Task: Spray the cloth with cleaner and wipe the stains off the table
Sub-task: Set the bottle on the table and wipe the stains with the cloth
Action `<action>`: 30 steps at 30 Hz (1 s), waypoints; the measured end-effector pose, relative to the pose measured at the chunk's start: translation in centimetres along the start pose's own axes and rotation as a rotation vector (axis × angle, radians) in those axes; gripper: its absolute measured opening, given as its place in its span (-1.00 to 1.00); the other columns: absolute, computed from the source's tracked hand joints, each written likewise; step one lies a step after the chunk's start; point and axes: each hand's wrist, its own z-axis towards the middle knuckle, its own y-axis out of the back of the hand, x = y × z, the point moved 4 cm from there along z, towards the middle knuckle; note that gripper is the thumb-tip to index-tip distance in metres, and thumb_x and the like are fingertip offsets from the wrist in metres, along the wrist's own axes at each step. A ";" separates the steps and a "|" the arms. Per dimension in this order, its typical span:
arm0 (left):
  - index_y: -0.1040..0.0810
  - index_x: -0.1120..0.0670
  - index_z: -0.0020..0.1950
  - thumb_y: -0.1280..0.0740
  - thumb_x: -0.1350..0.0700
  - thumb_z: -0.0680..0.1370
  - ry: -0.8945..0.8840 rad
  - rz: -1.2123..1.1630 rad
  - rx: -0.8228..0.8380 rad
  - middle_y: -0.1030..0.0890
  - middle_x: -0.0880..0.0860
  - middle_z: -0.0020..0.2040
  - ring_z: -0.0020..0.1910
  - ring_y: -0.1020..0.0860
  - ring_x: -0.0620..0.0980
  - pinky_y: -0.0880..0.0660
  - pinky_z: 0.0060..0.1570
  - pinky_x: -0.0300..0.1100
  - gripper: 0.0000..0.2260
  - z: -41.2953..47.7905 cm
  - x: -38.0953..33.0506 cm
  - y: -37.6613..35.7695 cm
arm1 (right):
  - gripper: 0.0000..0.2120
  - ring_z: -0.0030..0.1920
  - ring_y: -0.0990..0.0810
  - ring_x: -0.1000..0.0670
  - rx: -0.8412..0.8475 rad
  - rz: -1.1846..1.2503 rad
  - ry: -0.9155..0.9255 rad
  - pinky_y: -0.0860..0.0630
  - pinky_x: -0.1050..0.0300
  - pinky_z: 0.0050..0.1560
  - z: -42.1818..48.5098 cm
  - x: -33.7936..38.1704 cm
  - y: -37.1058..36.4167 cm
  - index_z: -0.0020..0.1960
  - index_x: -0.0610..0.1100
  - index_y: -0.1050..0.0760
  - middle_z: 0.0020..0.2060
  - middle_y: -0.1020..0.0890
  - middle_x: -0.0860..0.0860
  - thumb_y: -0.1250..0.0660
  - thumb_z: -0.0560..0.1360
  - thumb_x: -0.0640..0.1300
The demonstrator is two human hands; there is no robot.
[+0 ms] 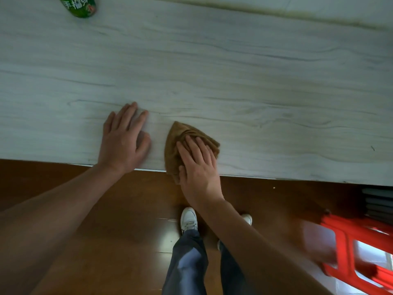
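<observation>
Your right hand (198, 167): fingers spread, pressing the brown cloth (180, 141) at the table (234, 81) edge.
Your left hand (125, 139): flat, empty, beside it.
Green bottle (79, 6): far corner.

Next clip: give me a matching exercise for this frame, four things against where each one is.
Things:
1. cloth
2. left hand
3. green bottle
4. red stool

Places:
A. on the floor, lower right
B. far left of the table, cut off by the top of the frame
C. flat on the bare table, near its front edge
D. under the right hand, hanging over the table's front edge

Pairs: 1-D, 2-C, 3-B, 4-A
</observation>
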 end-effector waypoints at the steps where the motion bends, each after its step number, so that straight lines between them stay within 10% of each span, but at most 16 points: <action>1: -0.35 0.09 0.58 -0.11 -0.09 0.62 -0.002 0.001 0.008 -0.26 0.17 0.63 0.63 -0.20 0.19 -0.07 0.60 0.18 -0.45 0.0 0.0 0.0 | -0.49 0.59 -0.15 -0.11 0.010 -0.005 0.012 -0.03 -0.09 0.61 0.3 0.0 0.0 0.56 -0.05 -0.31 0.56 -0.30 -0.05 -0.23 0.61 -0.10; 14: -0.38 0.12 0.56 -0.15 -0.04 0.60 -0.011 -0.018 -0.030 -0.30 0.18 0.61 0.63 -0.22 0.18 -0.09 0.61 0.19 -0.46 0.0 0.0 0.2 | -0.48 0.58 -0.13 -0.16 -0.116 -0.048 -0.341 -0.06 -0.18 0.59 3.4 -9.2 5.1 0.57 -0.06 -0.26 0.57 -0.25 -0.09 -0.22 0.63 -0.06; 30: -0.34 0.13 0.57 -0.11 -0.03 0.62 0.014 0.025 0.047 -0.26 0.20 0.62 0.62 -0.19 0.22 -0.07 0.59 0.18 -0.47 0.0 -0.6 0.4 | -0.53 0.60 -0.13 -0.08 -0.021 0.001 0.030 -0.02 -0.06 0.61 1.5 -4.3 1.3 0.56 -0.02 -0.30 0.56 -0.30 -0.02 -0.16 0.66 -0.08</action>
